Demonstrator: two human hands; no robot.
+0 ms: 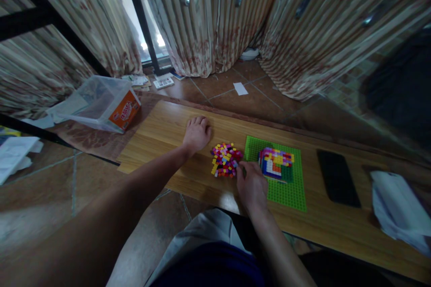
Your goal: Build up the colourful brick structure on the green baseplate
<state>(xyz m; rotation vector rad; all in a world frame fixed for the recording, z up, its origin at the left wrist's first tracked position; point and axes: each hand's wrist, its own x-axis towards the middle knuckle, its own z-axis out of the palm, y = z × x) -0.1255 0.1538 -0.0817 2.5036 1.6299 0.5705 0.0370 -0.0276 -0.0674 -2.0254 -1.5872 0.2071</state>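
A small heap of loose toy building bricks (225,160) in many colours lies on the wooden board. At the heap's right edge is my right hand (252,186), its thumb and forefinger drawn together; whatever they may grip is too small to make out. Just right of it lies a green baseplate (292,199), partly covered by my fingers. It carries a built-up patch of coloured bricks (276,162), with white, orange, yellow, blue and purple among them. My left hand (198,134) rests palm down on the wood, left of the heap, holding nothing.
A black phone-like slab (338,178) and a white package (399,204) lie on the wooden board (161,121) to the right. A clear plastic bin (97,103) with an orange label stands beyond its left end. Curtains (215,18) hang behind; papers lie on the tiled floor.
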